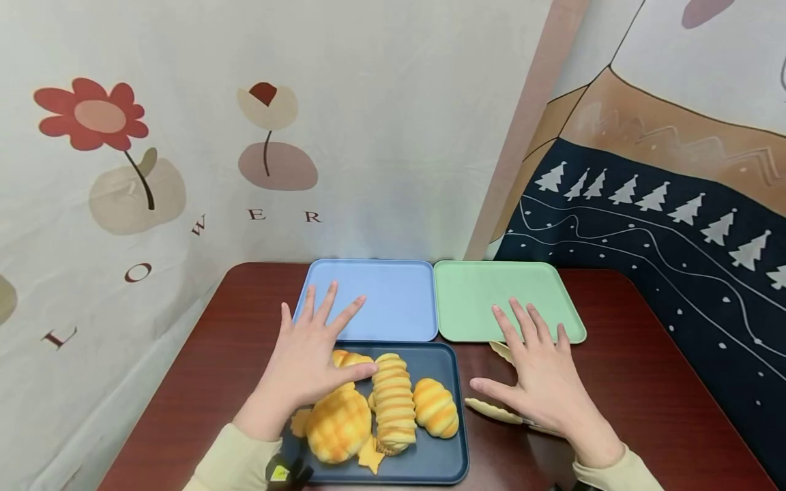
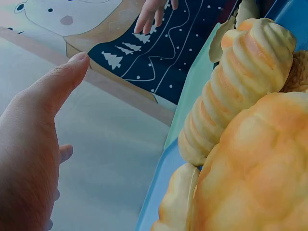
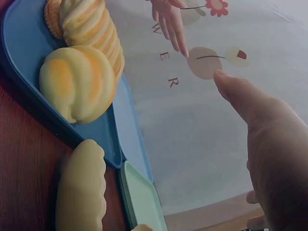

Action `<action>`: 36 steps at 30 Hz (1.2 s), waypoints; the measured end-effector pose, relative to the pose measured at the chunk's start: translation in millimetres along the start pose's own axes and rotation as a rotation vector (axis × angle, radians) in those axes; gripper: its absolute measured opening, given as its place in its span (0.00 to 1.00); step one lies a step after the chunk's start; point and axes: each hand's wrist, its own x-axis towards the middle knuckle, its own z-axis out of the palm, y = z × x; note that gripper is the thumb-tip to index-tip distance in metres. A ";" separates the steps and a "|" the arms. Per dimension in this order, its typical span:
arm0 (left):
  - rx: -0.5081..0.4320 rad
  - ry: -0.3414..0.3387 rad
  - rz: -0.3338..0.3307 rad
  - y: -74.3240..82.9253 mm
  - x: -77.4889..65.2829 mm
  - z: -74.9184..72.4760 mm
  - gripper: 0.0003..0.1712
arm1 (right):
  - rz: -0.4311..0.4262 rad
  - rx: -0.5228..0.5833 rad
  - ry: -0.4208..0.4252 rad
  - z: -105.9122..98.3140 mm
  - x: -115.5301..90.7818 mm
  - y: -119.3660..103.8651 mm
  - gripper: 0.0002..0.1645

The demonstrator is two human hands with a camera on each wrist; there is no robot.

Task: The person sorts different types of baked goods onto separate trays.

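Observation:
My left hand (image 1: 310, 361), fingers spread, hovers above the left part of a dark blue tray (image 1: 451, 464) and holds nothing. On that tray lie a round bun with a crisscross top (image 1: 340, 426), a long spiral bread roll (image 1: 394, 402), a small ridged roll (image 1: 437, 408) and another bread piece (image 1: 351, 357) partly hidden by my hand. Flat golden pieces (image 1: 371, 455) stick out beneath them. Right of the tray, my right hand (image 1: 543, 385) is spread above tongs with cream, scalloped tips (image 1: 494, 411); it covers part of them. In the right wrist view one tong tip (image 3: 82, 187) shows close up.
Behind the dark tray, a light blue tray (image 1: 399, 300) and a green tray (image 1: 479, 300) stand side by side at the far edge of the brown table (image 1: 614, 382). Printed cloth (image 1: 393, 136) hangs behind the table and along its right side.

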 end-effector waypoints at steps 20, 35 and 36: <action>-0.166 -0.016 -0.110 -20.2 -13.5 -6.1 0.56 | 0.039 0.092 0.062 -0.8 -21.3 23.6 0.73; -0.364 -0.016 -0.197 -33.9 -32.1 -7.5 0.47 | 0.126 0.211 0.014 -4.1 -39.9 36.4 0.74; -0.371 -0.016 -0.201 -34.9 -33.5 -7.7 0.46 | 0.133 0.215 0.006 -4.1 -41.0 37.6 0.74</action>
